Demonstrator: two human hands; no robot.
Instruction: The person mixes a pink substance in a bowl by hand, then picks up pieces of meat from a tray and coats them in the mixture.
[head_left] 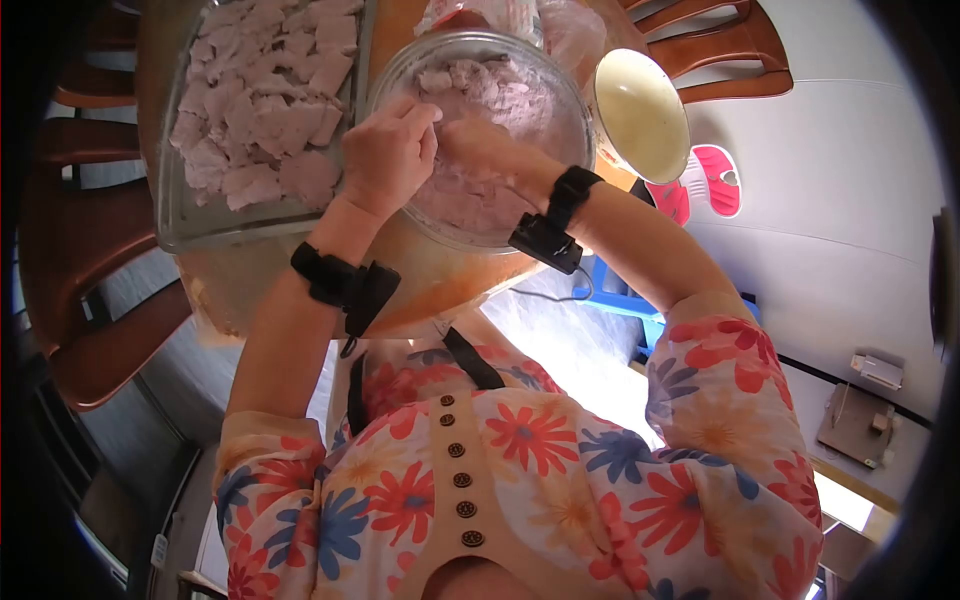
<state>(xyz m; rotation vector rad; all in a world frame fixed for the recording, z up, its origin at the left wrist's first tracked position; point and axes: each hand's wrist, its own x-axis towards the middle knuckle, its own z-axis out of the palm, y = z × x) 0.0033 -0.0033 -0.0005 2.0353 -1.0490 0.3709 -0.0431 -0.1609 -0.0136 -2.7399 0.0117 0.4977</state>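
A round clear-walled bowl (585, 165) stands on the table, with pale pinkish, powdery-looking pieces (505, 95) heaped inside. My right hand (480, 148) reaches down into the bowl among them, its fingers blurred and partly hidden. Over the bowl's left rim, my left hand (393, 152) is closed, thumb against curled fingers; I cannot tell what is in it. To its left lies a rectangular tray (190, 225) covered with flat, pale pink pieces (265, 100) that overlap each other. Black straps with small boxes sit on both wrists.
An empty-looking cream basin (642, 115) leans at the bowl's right. Plastic bags (570, 35) lie behind the bowl. Wooden chairs (100, 240) line the left side, and another chair (725, 45) stands at the back right. The table's front edge (400, 320) is close to my body.
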